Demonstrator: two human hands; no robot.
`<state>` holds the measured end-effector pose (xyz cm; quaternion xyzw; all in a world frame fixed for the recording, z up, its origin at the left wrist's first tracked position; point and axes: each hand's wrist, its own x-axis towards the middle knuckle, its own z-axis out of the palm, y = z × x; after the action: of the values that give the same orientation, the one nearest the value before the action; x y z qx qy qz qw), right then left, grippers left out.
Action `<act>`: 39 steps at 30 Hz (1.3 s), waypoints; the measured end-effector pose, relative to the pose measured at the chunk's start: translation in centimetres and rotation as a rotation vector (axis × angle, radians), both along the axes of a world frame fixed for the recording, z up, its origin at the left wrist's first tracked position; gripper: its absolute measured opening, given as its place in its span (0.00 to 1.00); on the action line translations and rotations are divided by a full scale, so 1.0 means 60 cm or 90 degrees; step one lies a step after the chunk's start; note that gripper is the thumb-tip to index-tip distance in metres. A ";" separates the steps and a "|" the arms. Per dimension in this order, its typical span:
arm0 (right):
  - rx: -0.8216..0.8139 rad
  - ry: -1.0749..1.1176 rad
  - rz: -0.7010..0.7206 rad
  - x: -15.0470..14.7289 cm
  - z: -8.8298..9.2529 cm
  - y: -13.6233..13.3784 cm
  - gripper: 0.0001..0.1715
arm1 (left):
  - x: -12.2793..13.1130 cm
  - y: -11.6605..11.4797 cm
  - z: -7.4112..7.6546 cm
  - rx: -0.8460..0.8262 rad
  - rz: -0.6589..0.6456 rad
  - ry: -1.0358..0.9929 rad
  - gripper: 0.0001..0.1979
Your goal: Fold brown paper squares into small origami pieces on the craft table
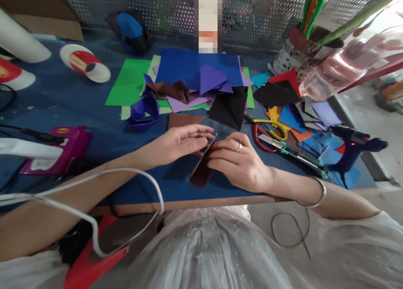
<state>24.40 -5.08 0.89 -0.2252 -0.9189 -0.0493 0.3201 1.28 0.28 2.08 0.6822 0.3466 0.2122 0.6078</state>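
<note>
A dark brown sheet of paper (pixel 201 173) stands folded on edge over the blue table (pixel 94 112), near its front edge. My left hand (pixel 176 144) rests its stretched fingers against the sheet's left face. My right hand (pixel 236 161), with a ring, presses its curled fingers on the right face and pinches the fold. Another brown sheet (pixel 182 120) lies flat just behind my hands.
A pile of coloured papers (pixel 195 81) and folded pieces lies behind, more scraps (pixel 296 116) at the right. Scissors (pixel 267 131), a cutter (pixel 296 152) and a blue glue gun (pixel 352 148) lie right. A magenta tool (pixel 63 150) and rolls (pixel 85 62) sit left. A white cable (pixel 126 175) crosses my left arm.
</note>
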 end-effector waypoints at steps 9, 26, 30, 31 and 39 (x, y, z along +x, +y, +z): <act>0.112 -0.029 -0.023 0.001 -0.009 0.007 0.08 | -0.010 -0.016 -0.013 -0.067 -0.036 -0.034 0.40; 0.092 -0.094 -0.023 0.016 -0.007 0.010 0.06 | -0.008 -0.003 -0.013 -0.319 0.197 -0.160 0.31; 0.099 -0.077 0.026 0.014 -0.007 0.008 0.05 | -0.008 -0.005 -0.021 -0.279 0.155 -0.153 0.31; 0.096 -0.076 0.032 0.013 -0.008 0.008 0.05 | -0.008 -0.005 -0.023 -0.262 0.139 -0.155 0.30; 0.051 -0.077 0.042 0.013 -0.010 0.007 0.06 | -0.012 -0.008 -0.031 -0.127 0.093 -0.118 0.25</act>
<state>25.19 -4.68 0.28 -0.1787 -0.9407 -0.0891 0.2742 0.56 -0.22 0.22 0.5687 0.3569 0.2824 0.6851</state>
